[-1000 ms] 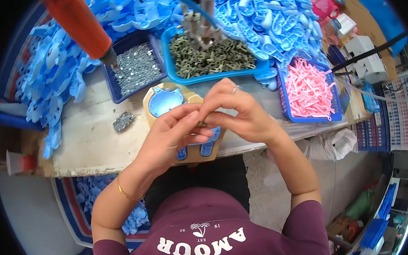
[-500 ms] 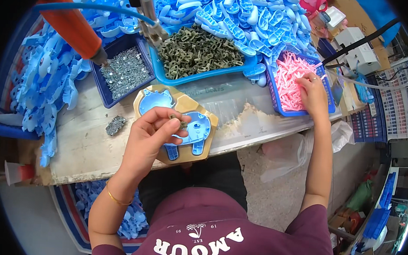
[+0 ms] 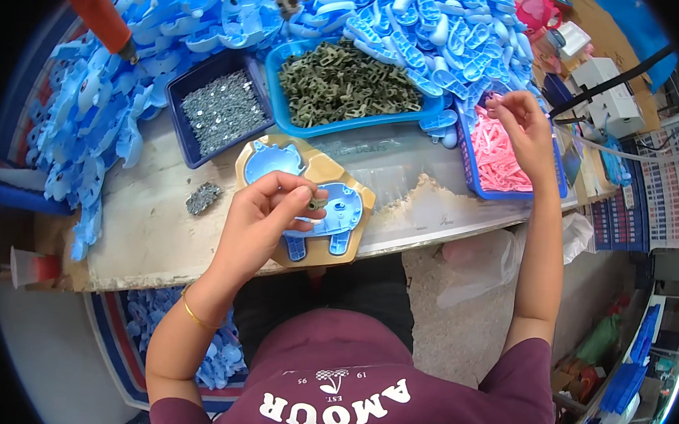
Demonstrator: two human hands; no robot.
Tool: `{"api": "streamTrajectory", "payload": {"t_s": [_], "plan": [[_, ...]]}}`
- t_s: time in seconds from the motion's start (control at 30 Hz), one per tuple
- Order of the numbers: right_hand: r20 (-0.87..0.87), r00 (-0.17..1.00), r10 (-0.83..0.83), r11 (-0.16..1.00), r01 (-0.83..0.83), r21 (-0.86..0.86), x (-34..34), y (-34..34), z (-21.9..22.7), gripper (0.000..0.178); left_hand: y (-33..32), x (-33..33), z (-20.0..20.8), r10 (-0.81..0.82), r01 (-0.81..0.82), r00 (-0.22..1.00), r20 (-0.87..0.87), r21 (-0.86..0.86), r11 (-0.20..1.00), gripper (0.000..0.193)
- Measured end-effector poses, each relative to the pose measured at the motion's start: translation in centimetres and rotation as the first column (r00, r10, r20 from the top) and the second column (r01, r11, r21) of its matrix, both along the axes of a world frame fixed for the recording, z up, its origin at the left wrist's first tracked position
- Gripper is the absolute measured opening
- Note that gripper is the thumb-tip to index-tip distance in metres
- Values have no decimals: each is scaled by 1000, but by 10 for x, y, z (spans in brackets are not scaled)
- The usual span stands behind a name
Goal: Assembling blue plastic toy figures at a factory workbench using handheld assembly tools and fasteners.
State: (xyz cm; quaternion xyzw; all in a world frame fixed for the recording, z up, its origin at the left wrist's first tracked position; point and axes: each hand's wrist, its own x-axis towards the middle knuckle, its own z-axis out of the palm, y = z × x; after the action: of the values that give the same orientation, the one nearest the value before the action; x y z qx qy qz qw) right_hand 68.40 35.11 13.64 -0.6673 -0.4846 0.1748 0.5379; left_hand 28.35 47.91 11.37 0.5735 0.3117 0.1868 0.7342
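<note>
My left hand [image 3: 265, 219] pinches a small olive-green plastic part [image 3: 317, 203] between thumb and fingertips. It hovers over a tan fixture block [image 3: 357, 248], where hollow light-blue plastic shell halves [image 3: 343, 208] lie in shaped recesses, partly hidden by the hand. My right hand [image 3: 529, 138] is raised over a blue-purple basket [image 3: 466, 177] of pink plastic pieces [image 3: 497, 155]. Its thumb and fingers are drawn together; what they hold, if anything, is too small to make out.
A light-blue tray [image 3: 279, 115] holds olive-green parts; a navy bin [image 3: 184, 144] holds small screws. Light-blue shells [image 3: 88, 119] pile up at left and back. An orange power screwdriver [image 3: 101, 15] hangs at the far left. A grey clump [image 3: 203, 199] lies near the block.
My right hand has lifted from among the pink pieces, its fingertips now at the basket's far side. My left hand keeps its olive-green part over the block. The whole view has shifted slightly.
</note>
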Motion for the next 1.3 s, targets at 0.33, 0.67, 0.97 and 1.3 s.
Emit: {"api": "streamTrajectory", "payload": {"t_s": [0.33,0.67,0.97,1.3], "plan": [[43,999,-7,999,8,-37,-29,18,3,12,3,-11,-3,42,-43,999,6,34,999,23],[-71,878,474,848,-476,-232,-204,23,6,18,-2,-5,-12,58,-57,996,62,-19,998,22],[-209,883,419,847,-464,-261,-216,30,1,15,-4,-9,-13,106,-107,993,42,24,994,23],[-25,918,397,898,-394,-196,-221,29,-5,15,-3,-14,-10,85,-74,991,103,-103,992,23]]}}
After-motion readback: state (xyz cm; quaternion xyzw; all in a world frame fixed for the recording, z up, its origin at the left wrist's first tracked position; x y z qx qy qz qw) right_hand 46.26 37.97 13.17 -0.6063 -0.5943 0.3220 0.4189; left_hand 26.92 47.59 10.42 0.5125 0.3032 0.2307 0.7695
